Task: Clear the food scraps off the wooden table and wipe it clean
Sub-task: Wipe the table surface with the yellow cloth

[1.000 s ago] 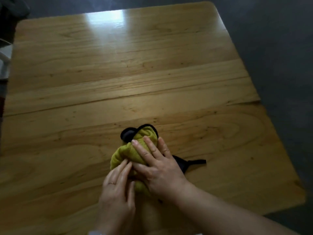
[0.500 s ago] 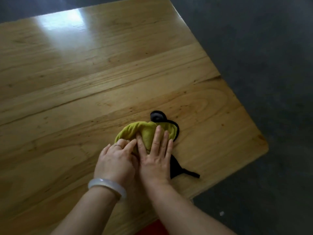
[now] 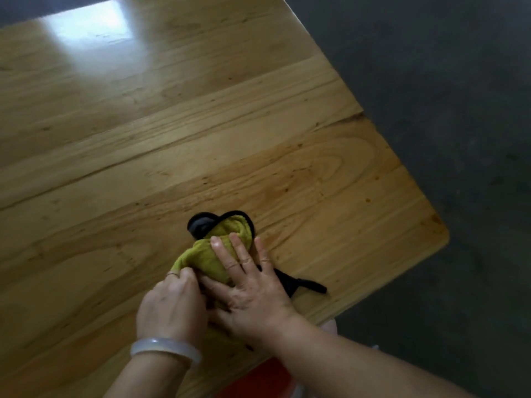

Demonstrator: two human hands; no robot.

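Lying bunched up near the close right corner of the wooden table [image 3: 201, 116] is a yellow-green cloth [image 3: 211, 254] with a black edge and a black strap sticking out to the right. The right hand [image 3: 253, 291] lies flat on top of it, fingers straight and a little spread, pressing it down onto the wood. The left hand [image 3: 172, 305] sits just beside, touching the cloth's near left end with its fingers curled in; I think it is pinching the cloth, but the fingertips are partly hidden. A pale bangle [image 3: 165, 349] is on the left wrist. No food scraps show on the wood, so that part looks done. The wiping looks like it is going on at this corner, and I cannot tell how much of the table has been wiped; a few small dark spots show near the right edge. Something orange [image 3: 258, 380] peeks out under the near edge. No words or labels can be read anywhere
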